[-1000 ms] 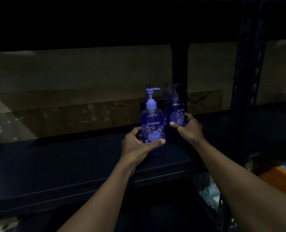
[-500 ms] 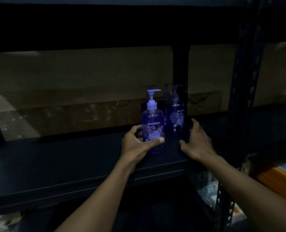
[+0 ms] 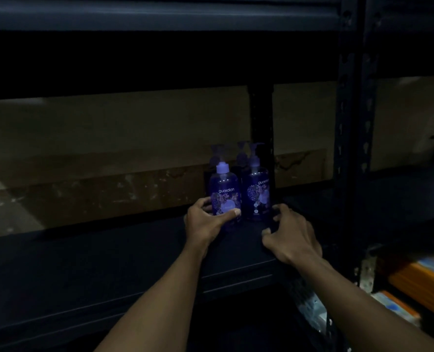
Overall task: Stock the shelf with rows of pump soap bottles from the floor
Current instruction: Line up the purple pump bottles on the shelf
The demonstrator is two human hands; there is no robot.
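My left hand (image 3: 205, 222) wraps the bottle (image 3: 225, 196); slide it flush to the neighbour (image 3: 258, 196) rightward, keeping it upright; right hand (image 3: 292, 235) loose, empty.

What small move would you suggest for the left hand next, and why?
Probably release and withdraw: the left hand grips the front-left pump soap bottle, which seems already upright on the shelf board beside the front-right bottle; the right hand holds nothing.

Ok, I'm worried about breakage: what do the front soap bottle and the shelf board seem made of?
Front soap bottle: likely clear glossy plastic; purple liquid shows through, and the pump collar is opaque lilac. Shelf board: dark, matte, smooth; painted metal or coated board, too dim to tell.
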